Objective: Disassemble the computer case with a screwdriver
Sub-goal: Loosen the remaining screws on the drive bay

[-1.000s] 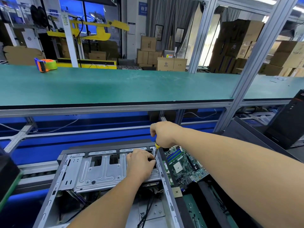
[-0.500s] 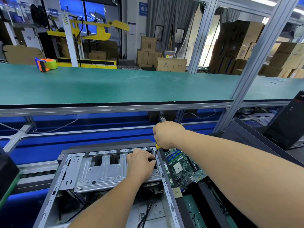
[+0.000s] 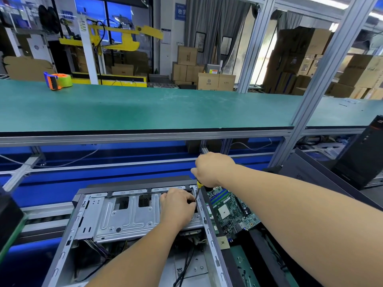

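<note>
Right hand [image 3: 212,168] raised, fingers curled into a fist round a tool handle, knuckles up, wrist bent downward. Right forearm stretched in from lower right, bare. Left hand [image 3: 178,206] lower and just beside it, palm down, fingers bent at the tips, pinching near the tool shaft. Left forearm reaching up from bottom centre.

Green bench [image 3: 165,108], tape dispenser [image 3: 58,80] on it
</note>
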